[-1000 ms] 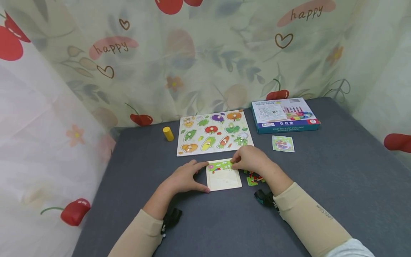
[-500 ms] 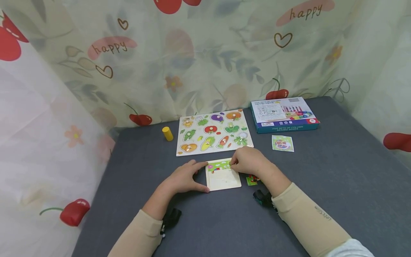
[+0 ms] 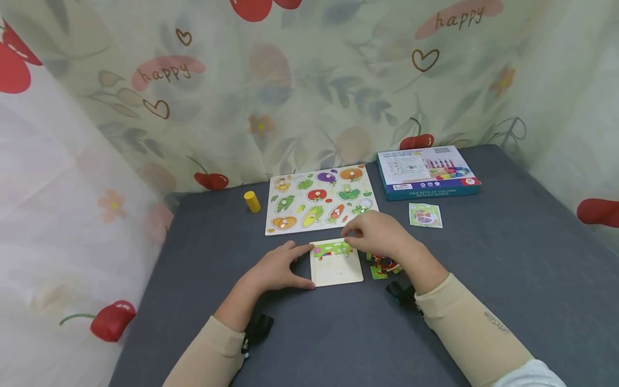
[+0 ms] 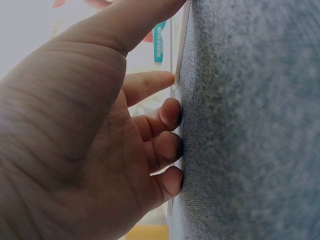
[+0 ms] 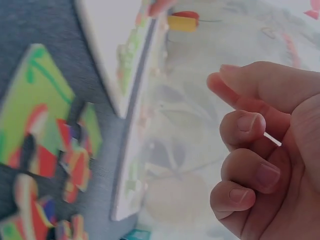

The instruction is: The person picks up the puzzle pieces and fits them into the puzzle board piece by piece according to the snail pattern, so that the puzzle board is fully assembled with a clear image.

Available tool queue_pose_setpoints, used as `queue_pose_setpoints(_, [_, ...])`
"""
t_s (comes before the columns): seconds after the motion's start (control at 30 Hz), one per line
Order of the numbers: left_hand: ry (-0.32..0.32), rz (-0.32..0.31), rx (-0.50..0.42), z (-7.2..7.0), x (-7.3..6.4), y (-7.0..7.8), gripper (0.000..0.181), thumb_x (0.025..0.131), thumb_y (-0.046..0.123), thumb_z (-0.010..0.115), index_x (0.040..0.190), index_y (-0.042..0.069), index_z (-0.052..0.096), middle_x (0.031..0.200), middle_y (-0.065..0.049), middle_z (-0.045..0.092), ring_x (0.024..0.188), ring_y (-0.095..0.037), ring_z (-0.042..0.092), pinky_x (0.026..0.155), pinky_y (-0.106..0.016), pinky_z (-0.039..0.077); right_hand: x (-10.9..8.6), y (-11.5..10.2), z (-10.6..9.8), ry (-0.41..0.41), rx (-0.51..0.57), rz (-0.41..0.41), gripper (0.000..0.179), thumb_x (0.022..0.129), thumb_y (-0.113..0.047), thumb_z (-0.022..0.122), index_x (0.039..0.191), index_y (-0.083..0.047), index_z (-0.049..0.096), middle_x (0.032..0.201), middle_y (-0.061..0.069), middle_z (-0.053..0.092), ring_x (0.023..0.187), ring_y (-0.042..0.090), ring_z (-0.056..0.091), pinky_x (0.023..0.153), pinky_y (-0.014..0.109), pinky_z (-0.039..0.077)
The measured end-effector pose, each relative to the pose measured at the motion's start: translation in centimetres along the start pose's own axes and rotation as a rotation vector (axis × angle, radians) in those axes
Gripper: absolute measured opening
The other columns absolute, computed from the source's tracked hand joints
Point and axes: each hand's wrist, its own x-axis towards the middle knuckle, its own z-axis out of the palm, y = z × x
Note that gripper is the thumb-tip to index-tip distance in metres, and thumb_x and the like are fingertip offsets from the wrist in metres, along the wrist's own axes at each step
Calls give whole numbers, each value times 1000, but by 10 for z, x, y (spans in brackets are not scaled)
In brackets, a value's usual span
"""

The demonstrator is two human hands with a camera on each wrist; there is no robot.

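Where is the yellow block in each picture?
Head: the yellow block is just left of the vegetable board.
Left wrist: at the bottom edge, partly cut off.
Right wrist: near the top, a little right of the middle, in front of a printed cherry.
Shared landmark: the tray; the left wrist view shows only its edge.

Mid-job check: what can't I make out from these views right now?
White sliver, right wrist view: mostly hidden by the right hand; can't tell whether it is something held.
Loose pieces: overlapping in the head view, blurred and cut off by the edge in the right wrist view; no sure count.
Vegetable board, lower right corner, head view: covered by the right hand.
Left hand, thumb tip, left wrist view: cut off by the top edge.
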Motion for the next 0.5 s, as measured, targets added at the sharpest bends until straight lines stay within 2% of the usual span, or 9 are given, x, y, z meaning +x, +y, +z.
queue_pose_setpoints(0.3, [-1, -7, -4, 1, 0, 0, 96, 76, 64, 84, 157, 31, 44, 104, 2, 48, 89, -18, 49, 74, -37, 41, -15, -8, -28, 80, 70, 46, 23, 97, -26, 71, 116, -17, 79, 78, -4, 64, 66, 17, 52, 62, 37, 43])
queue_pose_setpoints(0.5, [6, -2, -13, 0, -2, 0, 95, 77, 61, 84, 157, 31, 44, 105, 2, 49, 91, -18, 50, 77, -38, 42, -22, -3, -44, 123, 122, 86, 23, 97, -26, 72, 118, -18, 79, 67, 1, 49, 64, 19, 45, 60, 37, 37])
